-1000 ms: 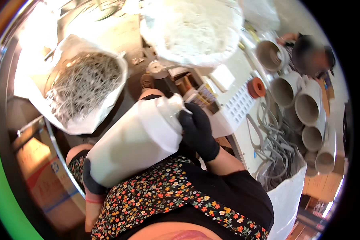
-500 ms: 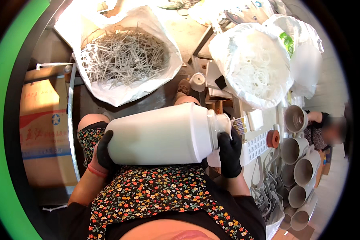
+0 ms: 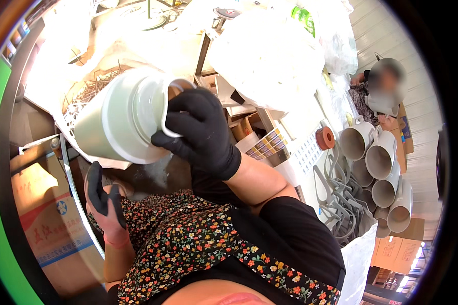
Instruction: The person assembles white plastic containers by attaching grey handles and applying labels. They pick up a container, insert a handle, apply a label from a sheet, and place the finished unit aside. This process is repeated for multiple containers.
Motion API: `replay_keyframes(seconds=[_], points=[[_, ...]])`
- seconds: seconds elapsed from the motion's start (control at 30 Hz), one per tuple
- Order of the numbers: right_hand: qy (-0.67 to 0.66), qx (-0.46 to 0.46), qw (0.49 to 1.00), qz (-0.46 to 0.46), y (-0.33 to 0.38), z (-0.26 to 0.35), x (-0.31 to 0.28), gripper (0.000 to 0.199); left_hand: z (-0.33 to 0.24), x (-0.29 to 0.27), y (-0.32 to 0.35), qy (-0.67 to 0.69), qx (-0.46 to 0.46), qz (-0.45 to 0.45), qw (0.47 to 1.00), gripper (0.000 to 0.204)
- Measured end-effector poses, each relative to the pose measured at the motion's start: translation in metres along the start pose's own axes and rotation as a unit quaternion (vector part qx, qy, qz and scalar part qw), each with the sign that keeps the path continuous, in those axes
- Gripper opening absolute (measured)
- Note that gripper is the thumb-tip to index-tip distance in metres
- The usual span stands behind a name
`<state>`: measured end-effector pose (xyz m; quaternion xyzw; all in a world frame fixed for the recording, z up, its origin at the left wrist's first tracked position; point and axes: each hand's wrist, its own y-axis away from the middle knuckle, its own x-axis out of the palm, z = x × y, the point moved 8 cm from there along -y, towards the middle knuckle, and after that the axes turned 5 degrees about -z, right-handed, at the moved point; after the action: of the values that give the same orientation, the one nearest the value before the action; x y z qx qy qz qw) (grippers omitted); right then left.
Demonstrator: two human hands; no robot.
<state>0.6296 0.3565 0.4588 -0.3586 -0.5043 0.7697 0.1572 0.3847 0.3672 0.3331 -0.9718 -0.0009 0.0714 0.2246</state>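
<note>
Jug (image 3: 119, 119) is white plastic, raised above the lap and tilted, neck end toward the camera. Right hand (image 3: 201, 132) clenches its neck and handle. Left hand (image 3: 104, 198) hangs below the jug, fingers loose, grasping nothing. Finished jugs (image 3: 379, 168) lie stacked right of the jug; handling of this piece appears unfinished.

White jug (image 3: 119, 119) swung up, neck end now toward camera; right hand (image 3: 201, 132) alone grips its neck; left hand (image 3: 103, 195) let go, dropped to lap.
</note>
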Motion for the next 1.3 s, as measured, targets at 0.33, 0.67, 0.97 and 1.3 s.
replay_keyframes(seconds=[0.33,0.67,0.97,1.3], points=[[-0.179,0.042,0.942,0.281,0.117,0.034,0.034,0.02,-0.037,0.106,0.036,-0.099,0.177,0.268,0.942,0.079],[0.469,0.214,0.839,0.174,0.129,-0.299,-0.133,0.019,-0.025,0.132,0.041,-0.15,0.058,0.314,0.936,0.077],[0.305,0.215,0.926,0.059,0.105,-0.294,-0.182,0.021,-0.025,0.131,0.044,-0.195,0.03,0.311,0.93,0.074],[0.009,0.272,0.946,0.177,0.176,-0.108,-0.042,0.019,-0.038,0.117,0.05,-0.141,0.112,0.299,0.937,0.078]])
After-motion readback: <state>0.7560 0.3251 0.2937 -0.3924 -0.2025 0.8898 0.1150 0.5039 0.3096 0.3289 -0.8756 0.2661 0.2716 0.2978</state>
